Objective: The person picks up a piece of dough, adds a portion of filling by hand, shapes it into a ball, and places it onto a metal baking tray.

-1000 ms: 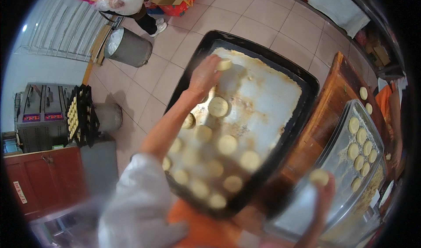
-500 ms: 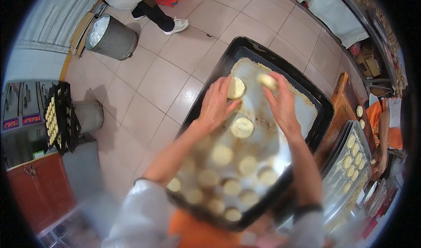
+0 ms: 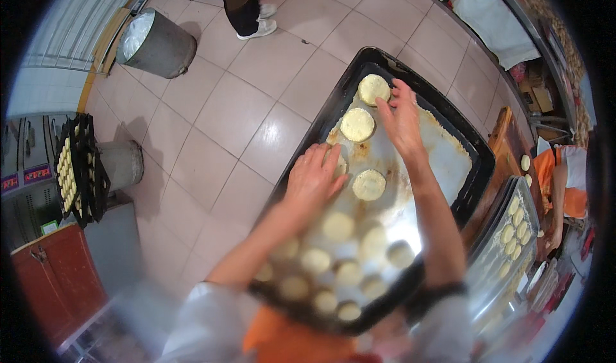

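A large black baking tray (image 3: 482, 164) with a pale stained base holds several flat, round, pale dough pieces. My left hand (image 3: 312, 182) is at the left part of the tray, its fingers and thumb curved around a dough round (image 3: 342, 165) that they partly hide. At the far end, my right hand (image 3: 402, 120) has fingers and thumb apart, the thumb at the edge of another dough round (image 3: 374, 90) lying on the tray. Between the hands rests a dough round (image 3: 357, 125), and one more dough round (image 3: 369, 184) sits nearer. The nearer rounds (image 3: 338, 226) are blurred.
Right of me, a metal tray (image 3: 523, 225) of dough rounds stands by a wooden board (image 3: 504, 138), beside another person's arm (image 3: 558, 215). At left are a dark rack of small pieces (image 3: 80, 170), a metal bin (image 3: 163, 45) and a red cabinet (image 3: 61, 279). A person's legs (image 3: 247, 13) stand beyond.
The round in my right hand now lies at the tray's far end, and those fingers have parted. My left hand has moved nearer, around another round. The person beyond has shifted.
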Demonstrator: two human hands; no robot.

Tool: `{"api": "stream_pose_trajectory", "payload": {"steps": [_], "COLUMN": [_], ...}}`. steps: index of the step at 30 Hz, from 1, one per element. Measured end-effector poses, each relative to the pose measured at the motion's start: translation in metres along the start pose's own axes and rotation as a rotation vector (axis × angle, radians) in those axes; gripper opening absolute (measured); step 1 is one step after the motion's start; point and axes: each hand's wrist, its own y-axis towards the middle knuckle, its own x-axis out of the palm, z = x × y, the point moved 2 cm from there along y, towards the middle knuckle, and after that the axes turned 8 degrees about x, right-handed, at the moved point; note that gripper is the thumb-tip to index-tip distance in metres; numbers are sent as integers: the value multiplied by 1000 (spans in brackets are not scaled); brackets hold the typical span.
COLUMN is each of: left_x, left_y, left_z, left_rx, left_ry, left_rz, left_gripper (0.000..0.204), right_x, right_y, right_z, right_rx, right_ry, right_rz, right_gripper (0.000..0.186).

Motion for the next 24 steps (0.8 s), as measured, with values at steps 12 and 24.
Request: {"api": "stream_pose_trajectory", "payload": {"steps": [12,24], "left_x": [-25,-11], "left_y": [-73,-100], "left_z": [-2,7], "left_rx": [-286,-268], "left_ry": [-308,-97], "left_rz": [186,-7], "left_gripper": [40,32], "right_x": [9,-17], "right_y": [-68,-136], "right_z": [1,23], "right_rx": [116,-74], "right_ry": [58,-165], "right_rz": [-223,-244], "right_gripper": [26,23]}}
